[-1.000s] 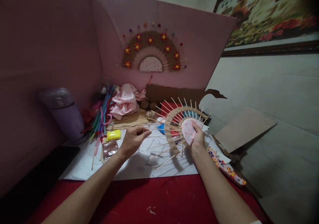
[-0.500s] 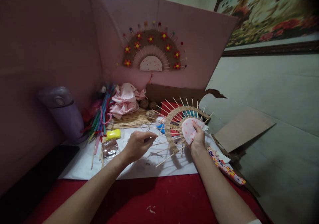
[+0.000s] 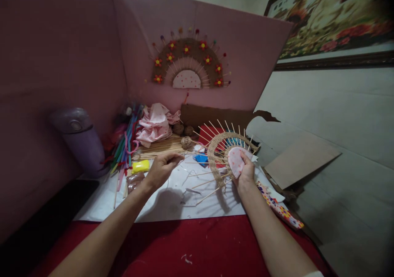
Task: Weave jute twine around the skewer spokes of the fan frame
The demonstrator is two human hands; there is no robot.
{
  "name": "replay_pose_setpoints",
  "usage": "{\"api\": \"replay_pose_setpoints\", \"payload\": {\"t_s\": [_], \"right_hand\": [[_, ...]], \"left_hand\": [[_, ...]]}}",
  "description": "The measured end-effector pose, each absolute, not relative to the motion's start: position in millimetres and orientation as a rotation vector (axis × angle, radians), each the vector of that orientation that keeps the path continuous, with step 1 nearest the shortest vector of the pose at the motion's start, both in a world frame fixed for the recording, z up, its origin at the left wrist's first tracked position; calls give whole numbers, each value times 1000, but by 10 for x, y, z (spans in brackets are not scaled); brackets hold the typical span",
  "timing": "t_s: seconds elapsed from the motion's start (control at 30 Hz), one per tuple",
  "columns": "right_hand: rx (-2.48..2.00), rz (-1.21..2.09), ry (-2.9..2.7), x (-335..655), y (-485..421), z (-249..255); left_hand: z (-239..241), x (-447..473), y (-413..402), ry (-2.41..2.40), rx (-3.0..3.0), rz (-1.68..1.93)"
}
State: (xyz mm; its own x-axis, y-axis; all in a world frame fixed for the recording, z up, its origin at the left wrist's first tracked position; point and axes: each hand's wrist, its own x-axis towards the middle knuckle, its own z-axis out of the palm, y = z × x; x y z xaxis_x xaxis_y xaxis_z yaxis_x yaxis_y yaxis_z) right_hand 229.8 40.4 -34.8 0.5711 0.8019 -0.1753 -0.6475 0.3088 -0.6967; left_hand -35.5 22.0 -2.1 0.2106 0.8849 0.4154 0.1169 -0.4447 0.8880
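My right hand (image 3: 247, 172) is closed on a half-round fan (image 3: 213, 156) of thin wooden sticks with a woven twine band. Its thumb presses on the pink dotted cloth centre (image 3: 236, 160). The fan is held tilted above the white paper, its sticks pointing left and up. To the left of the stick tips, apart from them, my left hand (image 3: 163, 170) is pinched shut; whatever lies between its fingertips is too thin to make out. A blue packet (image 3: 201, 159) lies behind the fan's left sticks.
A finished flowered fan (image 3: 186, 59) hangs on the pink board. Behind my hands lie twine balls (image 3: 186, 142), bundled sticks (image 3: 160, 147), crumpled pink cloth (image 3: 155, 123) and pipe cleaners (image 3: 127, 135). A yellow packet (image 3: 140, 166) and purple bottle (image 3: 81, 139) stand left, a flowered strip (image 3: 280, 205) right.
My left hand has moved left and slightly up, away from the fan, still pinched. The fan has shifted a little to the right in my right hand.
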Motion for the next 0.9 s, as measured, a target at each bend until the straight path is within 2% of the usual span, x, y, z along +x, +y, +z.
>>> {"api": "replay_pose_setpoints", "payload": {"t_s": [0.17,0.37,0.9], "right_hand": [[-826,983,-210,2293,393,-335],[-787,983,-244,2314,423,-389],[-753,1031,-309,2249,426,-463]], "left_hand": [[-106,-289,220,892,1545,1139],[-211,-126,115,833,1625,966],[-460,23,46,793,1546,871]]}}
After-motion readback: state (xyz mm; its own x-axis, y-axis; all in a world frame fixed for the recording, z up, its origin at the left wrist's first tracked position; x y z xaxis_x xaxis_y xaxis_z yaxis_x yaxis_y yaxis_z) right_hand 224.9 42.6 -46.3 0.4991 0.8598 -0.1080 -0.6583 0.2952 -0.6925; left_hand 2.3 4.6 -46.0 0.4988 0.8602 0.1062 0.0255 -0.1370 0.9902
